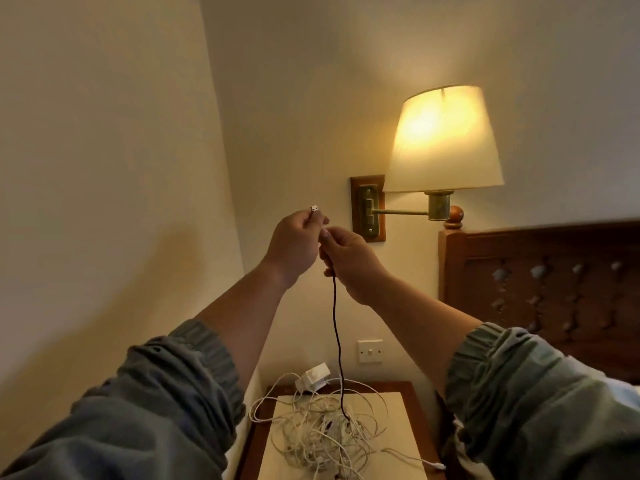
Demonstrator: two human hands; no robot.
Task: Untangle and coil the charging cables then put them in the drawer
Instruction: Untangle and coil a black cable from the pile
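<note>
Bedside table (410,388), one, dark wood rim with a pale top, at the lower centre of the frame. Cream walls meet in a corner behind it.

- White cables (322,434): one loose tangle heaped on the pale top; the number of separate leads cannot be told. One loop hangs past the table's left edge, and one plug end (439,465) trails to the lower right.
- White charger block (313,375): one, at the back edge of the table, touching the tangle.
- Black cable (337,341): one, hanging straight from the raised hands at centre frame down into the tangle.
- Left hand (294,244): pinches the cable's top end, with a small pale connector (314,209) standing out above the fingertips.
- Right hand (349,258): just beside the left, fingers curled round the black cable.
- Grey-green sleeves (166,393): two, pushed up the forearms.
- Wall lamp (445,140): one, lit, on a brass arm at upper right.
- Wall switch (370,350): one, above the table.
- Carved wooden headboard (540,282): one, at right.
</note>
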